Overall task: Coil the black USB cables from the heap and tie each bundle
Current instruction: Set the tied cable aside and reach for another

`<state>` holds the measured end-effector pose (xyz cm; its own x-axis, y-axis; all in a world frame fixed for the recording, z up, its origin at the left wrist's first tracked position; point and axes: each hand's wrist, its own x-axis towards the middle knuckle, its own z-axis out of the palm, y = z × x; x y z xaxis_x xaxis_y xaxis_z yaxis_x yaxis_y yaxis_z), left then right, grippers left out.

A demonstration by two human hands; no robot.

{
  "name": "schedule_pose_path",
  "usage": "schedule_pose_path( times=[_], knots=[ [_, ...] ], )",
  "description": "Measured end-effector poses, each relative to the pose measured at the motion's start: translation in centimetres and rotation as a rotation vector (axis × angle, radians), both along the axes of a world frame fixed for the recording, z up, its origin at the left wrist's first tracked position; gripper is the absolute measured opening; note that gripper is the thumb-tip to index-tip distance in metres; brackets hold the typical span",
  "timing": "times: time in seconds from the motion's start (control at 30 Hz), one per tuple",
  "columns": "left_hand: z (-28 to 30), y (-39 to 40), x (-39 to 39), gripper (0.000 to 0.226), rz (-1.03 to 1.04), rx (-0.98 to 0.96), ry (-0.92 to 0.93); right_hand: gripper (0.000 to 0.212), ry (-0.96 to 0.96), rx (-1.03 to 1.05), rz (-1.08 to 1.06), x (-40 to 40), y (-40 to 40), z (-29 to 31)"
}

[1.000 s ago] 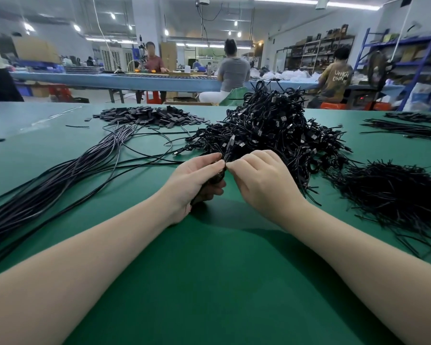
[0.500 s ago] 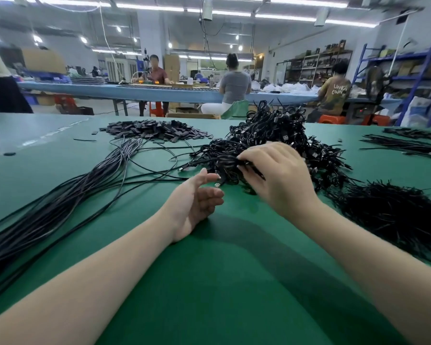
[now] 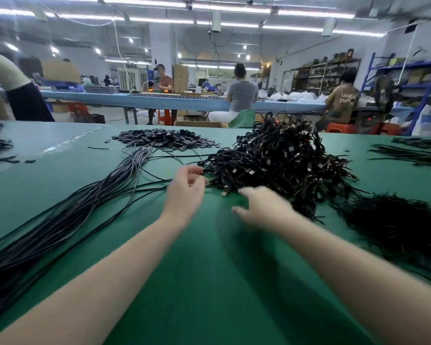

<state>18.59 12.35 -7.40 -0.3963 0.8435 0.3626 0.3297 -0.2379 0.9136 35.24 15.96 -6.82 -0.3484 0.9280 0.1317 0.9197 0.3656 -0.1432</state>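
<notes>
Both hands have left the tied heap (image 3: 279, 165); left hand (image 3: 187, 188) pinches a loose cable (image 3: 125, 175) stretching leftward, right hand (image 3: 264, 207) released, blurred.

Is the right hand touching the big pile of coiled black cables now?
Cannot tell. In the head view the right hand is blurred by motion and overlaps the near edge of the pile of coiled cables, so neither contact nor a gap shows plainly.

Both forearms are bare to the frame's lower edge, no sleeve showing. The left hand (image 3: 184, 192) and right hand (image 3: 265, 210) wear no gloves.
</notes>
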Motion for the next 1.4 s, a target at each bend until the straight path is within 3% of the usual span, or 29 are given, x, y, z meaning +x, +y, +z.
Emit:
schedule_pose_path(
  times=[0.1,0.2,0.27,0.4,0.53,0.63,0.73,0.8,0.97,1.03,1.17,1.27,1.33,1.4],
  knots=[
    [1.8,1.1,-5.5,0.029,0.145,-0.188,0.383,0.046,0.095,0.018,-0.045,-0.5,-1.3,-3.9],
    [2.9,0.2,-11.8,0.041,0.22,-0.761,1.009,0.039,0.162,0.089,0.022,-0.4,-1.2,-3.9],
    [3.4,-1.4,-15.0,0.051,0.174,-1.016,1.263,0.038,0.186,0.089,0.034,-0.3,-1.2,-3.8],
    [3.7,-4.5,-18.1,0.033,-0.013,-1.039,1.146,0.037,0.191,0.113,0.04,-0.3,-1.1,-3.9],
    [3.8,-5.1,-18.2,0.018,0.065,-1.063,1.24,0.037,0.186,0.116,0.046,-0.2,-1.2,-3.8],
    [4.6,-4.9,-18.6,0.031,0.116,-1.055,1.007,0.036,0.189,0.113,0.047,-0.1,-1.3,-3.7],
    [6.2,-4.3,-19.5,0.034,0.25,-0.915,0.744,0.035,0.189,0.118,0.052,0.0,-1.3,-3.7],
    [8.0,-3.7,-19.1,0.03,0.383,-0.772,0.82,0.035,0.185,0.124,0.05,-0.1,-1.3,-3.7],
    [14.2,-2.5,-14.3,0.03,0.507,-0.194,1.062,0.04,0.224,0.131,0.05,-0.1,-1.5,-3.8],
    [15.4,-2.5,-9.9,0.026,0.343,-0.028,1.088,0.049,0.336,0.229,0.104,-0.1,-1.8,-3.8],
    [13.5,-1.9,-0.6,0.023,-0.09,-0.055,1.059,0.066,0.766,0.406,0.323,-0.5,-2.6,-2.1],
    [9.9,-0.5,2.9,0.019,-0.222,-0.064,0.832,0.046,0.917,0.403,0.373,-0.3,-2.2,-0.9],
    [8.1,0.3,3.8,0.016,-0.302,-0.096,0.606,0.023,1.011,0.376,0.283,0.4,-1.6,-0.7],
    [7.1,0.9,3.4,0.013,-0.398,-0.183,0.436,0.014,1.037,0.407,0.147,1.4,-0.6,-0.8]
  ],
)
